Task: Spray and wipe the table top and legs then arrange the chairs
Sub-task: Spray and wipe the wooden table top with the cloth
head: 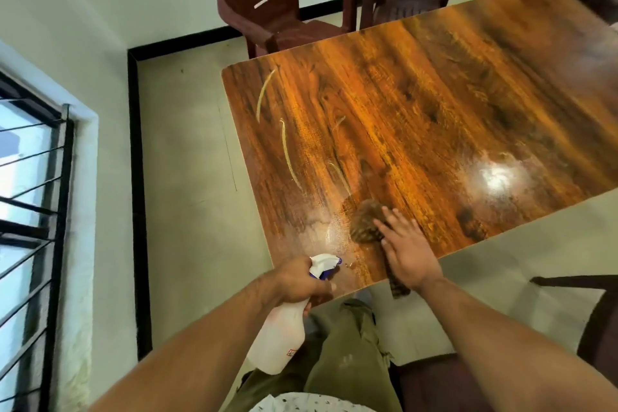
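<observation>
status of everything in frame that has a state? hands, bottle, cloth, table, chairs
left hand: gripping the spray bottle, nozzle aimed at the table.
right hand: flat, pressing the cloth down.
spray bottle: held off the near table corner, upright-tilted.
cloth: bunched on the table top, one end hanging over the near edge.
table top: wet streaks and droplets near the corner.
two chairs: pulled back beyond the far edge, not tucked in.
</observation>
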A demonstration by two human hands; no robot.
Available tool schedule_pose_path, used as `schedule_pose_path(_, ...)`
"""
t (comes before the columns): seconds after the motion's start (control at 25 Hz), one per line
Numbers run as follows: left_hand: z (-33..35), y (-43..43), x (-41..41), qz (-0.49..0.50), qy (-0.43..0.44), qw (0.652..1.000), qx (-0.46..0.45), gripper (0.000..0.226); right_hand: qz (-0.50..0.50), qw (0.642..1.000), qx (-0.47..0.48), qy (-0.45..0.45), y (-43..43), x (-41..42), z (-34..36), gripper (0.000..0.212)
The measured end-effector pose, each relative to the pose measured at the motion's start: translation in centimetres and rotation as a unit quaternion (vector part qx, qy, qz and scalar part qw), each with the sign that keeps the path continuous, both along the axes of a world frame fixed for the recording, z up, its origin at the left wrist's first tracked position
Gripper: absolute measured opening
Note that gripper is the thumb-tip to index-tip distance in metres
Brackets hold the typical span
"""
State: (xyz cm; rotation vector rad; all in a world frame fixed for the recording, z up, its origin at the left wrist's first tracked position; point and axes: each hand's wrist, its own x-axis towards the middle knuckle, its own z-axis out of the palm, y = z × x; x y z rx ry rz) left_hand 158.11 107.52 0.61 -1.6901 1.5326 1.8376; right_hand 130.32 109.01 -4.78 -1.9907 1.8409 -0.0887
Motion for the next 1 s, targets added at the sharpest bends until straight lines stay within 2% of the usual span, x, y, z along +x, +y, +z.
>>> schedule_pose_path(0.08,0.2,0.5,0.9,0.029,0.006,0.999,0.013,0.045,-0.221,0.975,0.005,0.020,-2.2,2.2,0.1,0.051)
schedule_pose_path(0.12,0.3,0.6,1.2,0.040,0.006,0.999,0.020,0.049,-0.260,0.965,0.012,0.011,-3.0,4.4,0.3,0.053)
schedule_pose_path(0.16,0.2,0.8,1.6,0.045,0.004,0.999,0.024,0.054,-0.233,0.972,0.015,0.010,-3.0,6.8,0.4,0.053)
schedule_pose_path(0.24,0.3,1.1,1.8,0.049,-0.005,0.999,0.020,0.064,-0.038,0.999,0.018,-0.008,-0.7,9.2,0.0,0.051)
schedule_pose_path(0.28,0.4,1.1,1.9,0.052,-0.011,0.998,0.018,0.068,0.056,0.998,0.016,-0.024,0.7,8.7,0.3,0.051)
schedule_pose_path(0.36,0.7,1.1,1.8,0.068,-0.008,0.998,0.016,0.060,0.167,0.985,0.000,-0.036,1.6,5.1,0.9,0.054)
schedule_pose_path(0.4,0.8,1.0,1.9,0.083,0.001,0.996,0.015,0.051,0.166,0.986,-0.006,-0.012,1.1,3.4,0.7,0.057)
schedule_pose_path(0.44,0.9,1.1,2.1,0.100,0.004,0.995,0.014,0.046,0.115,0.993,-0.004,0.021,0.2,2.1,0.4,0.058)
schedule_pose_path(0.48,1.1,1.3,2.2,0.117,0.004,0.993,0.012,0.045,0.015,0.999,0.004,0.043,-0.9,1.3,0.3,0.057)
schedule_pose_path(0.56,1.4,1.5,2.6,0.140,-0.004,0.990,0.009,0.045,-0.202,0.978,0.024,0.049,-3.5,2.4,0.7,0.056)
schedule_pose_path(0.6,1.5,1.6,2.7,0.145,-0.009,0.989,0.007,0.043,-0.237,0.970,0.029,0.044,-4.1,4.5,0.9,0.058)
schedule_pose_path(0.64,1.7,1.8,2.8,0.145,-0.018,0.989,0.003,0.040,-0.207,0.977,0.017,0.052,-3.7,6.7,0.8,0.059)
schedule_pose_path(0.72,2.3,1.8,2.6,0.141,-0.039,0.989,-0.004,0.036,-0.001,0.999,-0.012,0.033,-0.6,9.8,-0.1,0.057)
schedule_pose_path(0.8,2.6,1.7,2.4,0.139,-0.060,0.988,-0.012,0.043,0.213,0.977,-0.023,-0.014,2.6,8.6,0.0,0.052)
schedule_pose_path(0.84,2.8,1.8,2.4,0.140,-0.066,0.988,-0.013,0.045,0.284,0.958,-0.023,-0.043,2.3,6.5,0.3,0.050)
schedule_pose_path(0.88,3.0,1.9,2.3,0.145,-0.069,0.987,-0.013,0.047,0.319,0.947,-0.022,-0.039,1.2,4.4,0.2,0.049)
schedule_pose_path(0.92,3.1,2.0,2.2,0.151,-0.067,0.986,-0.014,0.048,0.314,0.949,-0.013,-0.013,-0.1,2.9,0.2,0.049)
schedule_pose_path(0.96,3.2,2.0,2.2,0.165,-0.061,0.984,-0.013,0.049,0.254,0.967,-0.006,0.019,-1.6,2.1,0.2,0.049)
schedule_pose_path(1.0,3.1,2.2,2.3,0.179,-0.058,0.982,-0.013,0.050,0.135,0.990,0.000,0.046,-2.9,2.1,0.5,0.051)
